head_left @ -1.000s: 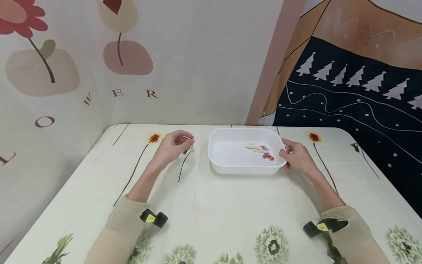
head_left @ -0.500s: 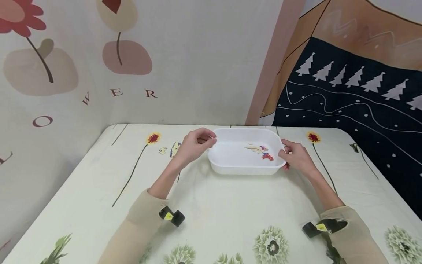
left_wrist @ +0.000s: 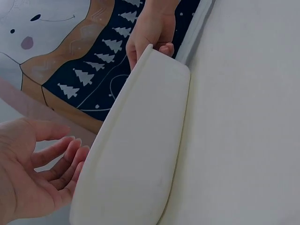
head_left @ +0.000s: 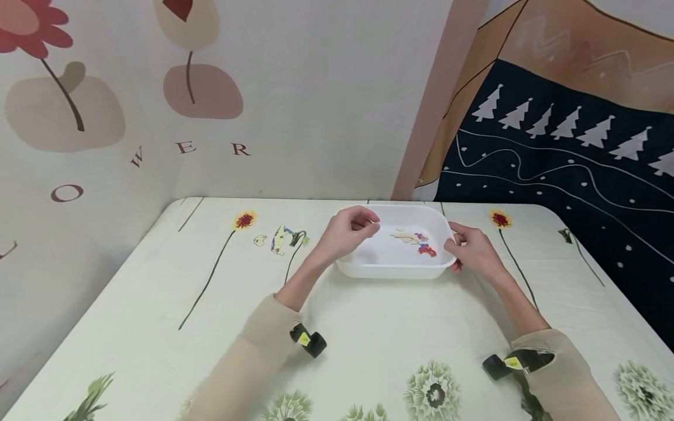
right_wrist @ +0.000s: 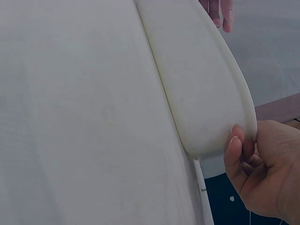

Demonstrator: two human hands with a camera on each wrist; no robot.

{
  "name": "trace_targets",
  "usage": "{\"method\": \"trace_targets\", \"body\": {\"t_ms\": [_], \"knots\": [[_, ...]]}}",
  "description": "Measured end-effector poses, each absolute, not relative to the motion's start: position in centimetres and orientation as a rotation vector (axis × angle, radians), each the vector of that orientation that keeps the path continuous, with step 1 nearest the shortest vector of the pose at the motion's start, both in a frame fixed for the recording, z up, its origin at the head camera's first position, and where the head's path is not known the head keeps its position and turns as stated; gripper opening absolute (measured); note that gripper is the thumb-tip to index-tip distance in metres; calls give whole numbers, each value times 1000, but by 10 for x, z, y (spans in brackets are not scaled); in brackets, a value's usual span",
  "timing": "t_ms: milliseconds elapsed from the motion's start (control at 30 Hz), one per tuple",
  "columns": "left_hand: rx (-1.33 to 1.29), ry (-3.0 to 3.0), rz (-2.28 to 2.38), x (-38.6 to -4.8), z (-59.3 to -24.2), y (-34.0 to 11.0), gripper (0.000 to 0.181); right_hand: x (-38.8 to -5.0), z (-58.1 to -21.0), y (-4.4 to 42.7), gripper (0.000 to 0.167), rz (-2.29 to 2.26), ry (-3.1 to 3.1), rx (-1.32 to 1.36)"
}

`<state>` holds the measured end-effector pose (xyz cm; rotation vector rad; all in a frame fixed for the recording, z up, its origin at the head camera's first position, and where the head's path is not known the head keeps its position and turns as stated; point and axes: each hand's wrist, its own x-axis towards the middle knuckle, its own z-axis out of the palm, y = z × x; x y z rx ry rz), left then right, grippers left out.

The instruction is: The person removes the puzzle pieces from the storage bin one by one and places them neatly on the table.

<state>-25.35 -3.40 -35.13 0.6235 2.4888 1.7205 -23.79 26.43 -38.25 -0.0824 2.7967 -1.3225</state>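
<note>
A shallow white plastic-looking tray with rounded corners (head_left: 392, 272) is set towards the far edge of the pale, flower-patterned table (head_left: 368, 339). It is judged light and fairly stiff, easily slid, and best held by the rim at a short end, as is done here: its right end is gripped by the bare right hand (head_left: 476, 251), thumb over the rim, fingers curled beneath. Inside, thin pale and red-and-blue flat pieces (head_left: 427, 249) are seen, presumably light and snappable, better pinched by an edge than pressed (flat things are awkwardly lifted). Over the tray's left part the bare left hand (head_left: 347, 234) is held back upward, fingers loosely bent, nothing seen between them. Yellow-and-blue printed flat pieces (head_left: 279, 240) are laid on the table left of the tray.
</note>
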Motion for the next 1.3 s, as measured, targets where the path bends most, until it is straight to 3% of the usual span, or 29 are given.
{"method": "trace_targets", "body": {"t_ms": [1300], "knots": [[485, 2611, 1403, -299, -372, 38, 16, -238, -382, 264, 64, -1321, 2785, -67]]}}
